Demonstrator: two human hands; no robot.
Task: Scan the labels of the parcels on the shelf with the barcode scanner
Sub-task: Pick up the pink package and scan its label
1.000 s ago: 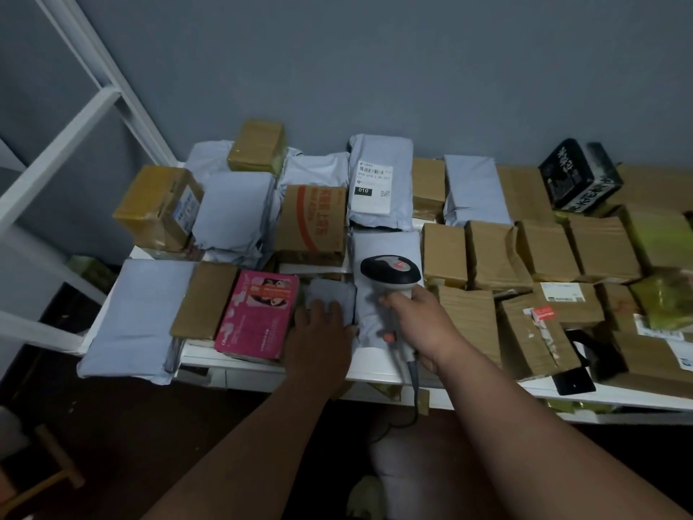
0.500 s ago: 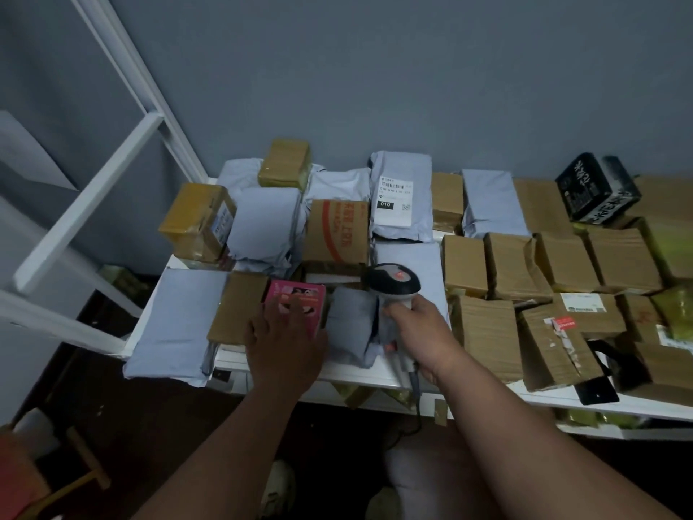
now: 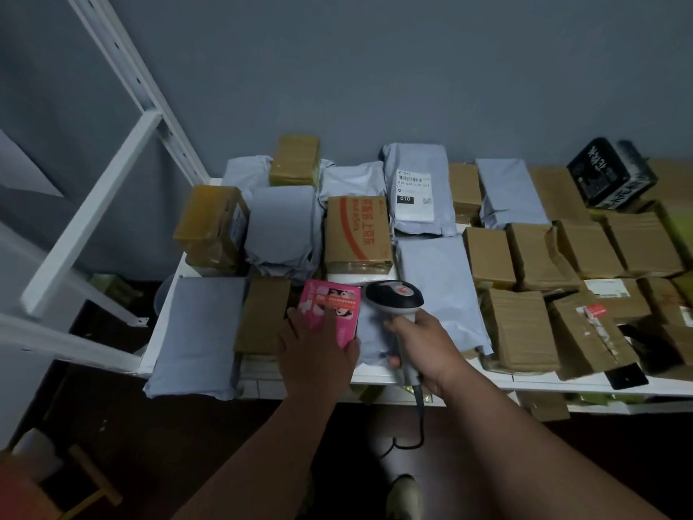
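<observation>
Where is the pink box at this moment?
The pink box lies at the shelf's front edge, left of centre, under the left hand, beside the scanner.

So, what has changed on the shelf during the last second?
The left hand left the small grey parcel and moved left onto the pink box, where it now rests. The right hand keeps gripping the barcode scanner. The other parcels look unmoved.

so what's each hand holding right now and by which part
The right hand grips the barcode scanner by its handle, below the head. The left hand rests on the pink box at its near end, thumb against its right edge.
</observation>
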